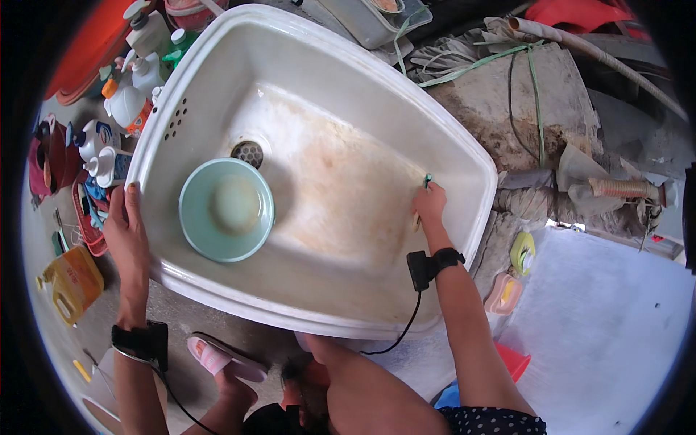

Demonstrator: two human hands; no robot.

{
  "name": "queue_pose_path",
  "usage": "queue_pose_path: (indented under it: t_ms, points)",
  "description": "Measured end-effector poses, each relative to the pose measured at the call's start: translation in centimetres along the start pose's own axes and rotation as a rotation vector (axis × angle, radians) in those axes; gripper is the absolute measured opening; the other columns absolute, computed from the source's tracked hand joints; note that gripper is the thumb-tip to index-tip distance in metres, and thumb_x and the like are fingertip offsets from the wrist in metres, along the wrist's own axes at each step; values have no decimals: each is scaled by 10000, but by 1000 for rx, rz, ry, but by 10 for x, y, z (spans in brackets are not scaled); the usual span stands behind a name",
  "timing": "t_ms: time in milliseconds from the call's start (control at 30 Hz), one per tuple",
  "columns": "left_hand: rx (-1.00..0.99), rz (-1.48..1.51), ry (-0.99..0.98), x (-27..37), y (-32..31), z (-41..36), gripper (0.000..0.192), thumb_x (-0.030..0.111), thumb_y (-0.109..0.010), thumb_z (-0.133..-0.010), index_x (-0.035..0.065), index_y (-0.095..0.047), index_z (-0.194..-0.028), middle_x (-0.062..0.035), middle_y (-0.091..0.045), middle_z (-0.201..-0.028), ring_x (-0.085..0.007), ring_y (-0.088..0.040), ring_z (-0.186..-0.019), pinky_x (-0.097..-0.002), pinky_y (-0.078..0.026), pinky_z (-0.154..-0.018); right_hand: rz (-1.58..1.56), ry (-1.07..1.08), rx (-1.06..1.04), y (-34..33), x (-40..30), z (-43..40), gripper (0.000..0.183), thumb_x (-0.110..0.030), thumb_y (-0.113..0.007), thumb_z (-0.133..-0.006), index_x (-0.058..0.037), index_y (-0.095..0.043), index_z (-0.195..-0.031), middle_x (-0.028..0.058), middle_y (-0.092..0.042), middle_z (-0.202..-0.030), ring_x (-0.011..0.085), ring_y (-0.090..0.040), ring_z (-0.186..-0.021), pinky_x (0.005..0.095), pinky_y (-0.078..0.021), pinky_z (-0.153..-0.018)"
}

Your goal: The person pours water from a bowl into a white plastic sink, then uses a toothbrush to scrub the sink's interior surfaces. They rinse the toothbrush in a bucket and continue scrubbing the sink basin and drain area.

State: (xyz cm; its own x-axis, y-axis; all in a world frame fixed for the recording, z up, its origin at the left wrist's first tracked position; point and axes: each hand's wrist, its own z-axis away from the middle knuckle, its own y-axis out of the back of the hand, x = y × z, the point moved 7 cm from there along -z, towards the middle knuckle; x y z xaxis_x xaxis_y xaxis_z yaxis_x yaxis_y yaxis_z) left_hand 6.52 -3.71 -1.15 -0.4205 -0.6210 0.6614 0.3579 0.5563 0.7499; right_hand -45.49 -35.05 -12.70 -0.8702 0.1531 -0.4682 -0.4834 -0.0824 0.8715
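A white sink basin (326, 49) with brownish stains on its floor fills the middle of the view. My left hand (128, 228) rests on the basin's left rim, its fingers at the outer edge. Inside the basin, at the right, my right hand (430, 204) is closed around a small brush-like tool (428, 178); a green tip shows above the fingers and a pale end below, the rest being hidden. A light green plastic bowl (227, 210) with cloudy liquid stands at the left, beside the round metal drain (248, 154).
Pump bottles (147, 32) and cleaner bottles (128, 106) crowd the upper left. A yellow jug (73, 283) stands at lower left. Right of the basin are a pink soap dish (503, 293), a green dish (523, 253) and a tied, covered bundle (511, 103). Cables hang from both wrist devices.
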Motion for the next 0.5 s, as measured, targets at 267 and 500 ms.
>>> queue_pose_path:
  t_ms: [267, 500]
  points:
    - [20, -39, 12, -9, -1, -2, 396, 355, -492, -981, -11, -591, -1097, -205, -571, -760, -207, -457, -648, -314, -443, -653, -483, -391, -116, -11, 30, -2, 197, -80, -571, -819, 16, -557, -648, 90, -533, -519, 177, -469, -356, 321, -349, -343]
    - [-33, -77, 111, -19, -1, -2, 520, 422, -494, -972, -34, -569, -1209, -184, -645, -988, -185, -570, -872, -299, -455, -823, -624, -636, -61, -15, 34, -3, 189, -46, -560, -784, 22, -553, -608, 104, -550, -534, 194, -494, -377, 324, -385, -371]
